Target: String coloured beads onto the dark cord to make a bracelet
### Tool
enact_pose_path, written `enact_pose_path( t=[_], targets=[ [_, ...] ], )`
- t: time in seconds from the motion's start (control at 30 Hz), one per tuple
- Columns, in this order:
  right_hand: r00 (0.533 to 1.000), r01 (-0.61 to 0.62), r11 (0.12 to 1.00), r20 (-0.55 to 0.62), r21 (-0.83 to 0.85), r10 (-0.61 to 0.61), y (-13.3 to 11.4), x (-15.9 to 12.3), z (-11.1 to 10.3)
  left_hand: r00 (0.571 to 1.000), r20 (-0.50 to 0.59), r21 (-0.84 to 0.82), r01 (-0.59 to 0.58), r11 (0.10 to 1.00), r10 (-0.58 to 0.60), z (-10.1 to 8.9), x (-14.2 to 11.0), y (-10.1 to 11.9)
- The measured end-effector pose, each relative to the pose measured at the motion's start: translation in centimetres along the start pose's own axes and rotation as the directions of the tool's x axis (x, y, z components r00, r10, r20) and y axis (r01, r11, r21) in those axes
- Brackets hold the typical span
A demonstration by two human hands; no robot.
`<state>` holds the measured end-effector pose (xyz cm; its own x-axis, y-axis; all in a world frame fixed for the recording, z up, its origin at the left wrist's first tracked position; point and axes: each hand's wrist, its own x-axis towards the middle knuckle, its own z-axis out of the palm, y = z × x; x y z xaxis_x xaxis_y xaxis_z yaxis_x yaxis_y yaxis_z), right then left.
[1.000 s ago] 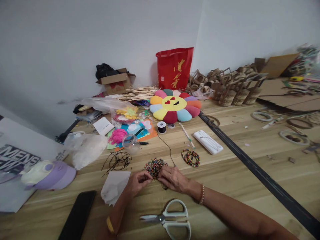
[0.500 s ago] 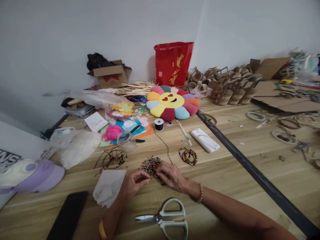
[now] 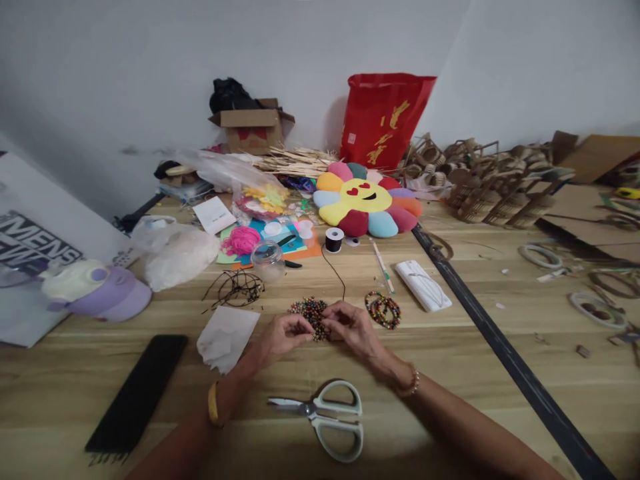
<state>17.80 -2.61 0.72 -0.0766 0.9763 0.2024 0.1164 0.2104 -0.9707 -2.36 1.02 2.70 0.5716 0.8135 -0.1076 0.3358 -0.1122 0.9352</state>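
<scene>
A small heap of multicoloured beads [image 3: 309,311] lies on the wooden table, just beyond my hands. My left hand [image 3: 286,335] is at the near left side of the heap, thumb and forefinger pinched together; anything between them is too small to make out. Over the heap's right edge, my right hand [image 3: 353,328] is closed in a pinch. A thin black cord [image 3: 336,270] runs from a spool [image 3: 334,240] down to my right hand, its end hidden by the fingers. Beaded bracelets [image 3: 383,311] lie right of that hand. Scissors [image 3: 320,415] with pale handles rest nearer me.
Left are a black phone [image 3: 137,393], white paper [image 3: 227,339], tangled black cords [image 3: 235,288] and a clear jar [image 3: 269,260]. A white power bank [image 3: 423,285] lies right. Behind stand a flower cushion [image 3: 367,199], a red bag [image 3: 385,120] and small woven baskets [image 3: 480,193].
The view has turned left and tilted, so the table's things sit further right. Both hands stay pinched beside the bead heap, with their fingertips still close together.
</scene>
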Motion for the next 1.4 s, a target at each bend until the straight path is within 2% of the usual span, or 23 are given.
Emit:
enact_pose_path(
  t=[0.1, 0.17, 0.37, 0.5, 0.6, 0.67, 0.77, 0.9, 1.03, 1.23, 1.4],
  targets=[
    [0.993, -0.115, 0.981, 0.015, 0.155, 0.114, -0.5, 0.4, -0.6, 1.0, 0.018, -0.02, 0.005, 1.0, -0.004, 0.2, 0.0, 0.2],
    [0.989, -0.149, 0.97, 0.035, 0.192, 0.145, -1.1, 0.6, -1.2, 1.0, 0.022, -0.037, 0.001, 0.999, 0.0, 0.3, -0.1, 0.0],
    [0.988, -0.151, 0.973, 0.056, 0.173, 0.143, -2.8, 0.5, -3.0, 1.0, -0.008, -0.127, -0.016, 0.992, 0.015, 0.9, -0.3, -1.7],
    [0.99, -0.134, 0.98, 0.067, 0.144, 0.125, -2.5, 0.2, -2.6, 1.0, 0.003, -0.185, -0.016, 0.983, 0.017, 1.1, -0.3, -2.4],
    [0.997, -0.075, 0.995, 0.04, 0.07, 0.073, -1.5, -0.4, -1.1, 1.0, -0.009, -0.251, -0.027, 0.968, 0.025, 1.0, -0.3, -2.6],
    [0.999, 0.032, 0.999, 0.004, -0.042, -0.031, -0.7, -1.0, 0.1, 0.999, -0.029, -0.294, -0.025, 0.955, 0.018, 0.9, -0.4, -2.6],
    [0.983, 0.184, 0.967, 0.011, -0.179, -0.185, 0.2, -1.7, 1.5, 0.999, -0.031, -0.362, 0.005, 0.932, -0.017, 0.7, -0.5, -2.8],
    [0.953, 0.301, 0.916, 0.054, -0.266, -0.298, 0.8, -2.3, 1.9, 0.999, 0.001, -0.413, 0.037, 0.91, -0.041, 0.6, -0.4, -3.4],
    [0.918, 0.394, 0.863, 0.1, -0.316, -0.383, 0.8, -2.4, 1.8, 0.999, 0.05, -0.394, 0.038, 0.919, -0.02, 0.8, -0.3, -4.2],
    [0.868, 0.495, 0.803, 0.225, -0.332, -0.443, 0.8, -2.6, 2.0, 0.998, 0.041, -0.309, -0.03, 0.95, 0.045, 0.8, -0.5, -4.6],
    [0.896, 0.437, 0.836, 0.242, -0.332, -0.373, 0.9, -2.9, 2.0, 0.997, 0.07, -0.335, -0.004, 0.942, 0.029, 0.7, -0.5, -4.2]
  ],
)
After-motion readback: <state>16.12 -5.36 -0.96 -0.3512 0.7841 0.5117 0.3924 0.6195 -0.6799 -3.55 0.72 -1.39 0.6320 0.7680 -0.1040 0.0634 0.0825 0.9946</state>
